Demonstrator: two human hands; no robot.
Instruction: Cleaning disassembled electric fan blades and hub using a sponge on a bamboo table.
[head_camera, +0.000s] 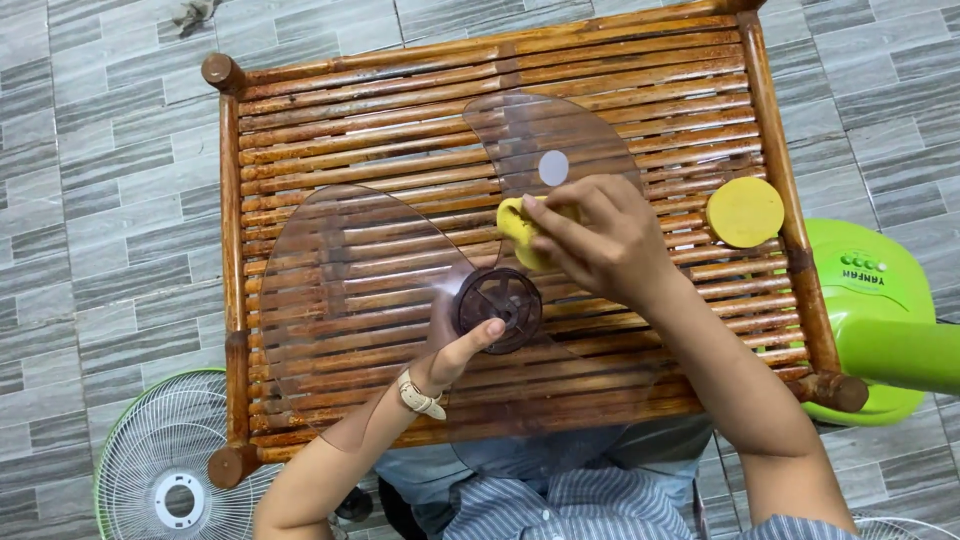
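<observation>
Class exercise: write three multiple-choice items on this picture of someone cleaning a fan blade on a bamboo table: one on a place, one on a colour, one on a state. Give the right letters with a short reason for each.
1. Where does the round yellow pad lie?
A. on the floor
B. near the right edge of the table
C. on the fan grille

2. What colour is the fan base beside the table?
A. green
B. red
C. black

3. What is the right hand doing?
A. resting empty
B. holding the grille
C. pressing a yellow sponge on the blade

Answers: 1 B, the pad lies on the slats by the right rail. 2 A, the base is bright green. 3 C, the fingers grip the sponge against the clear blade, while the left hand steadies the hub.
</observation>
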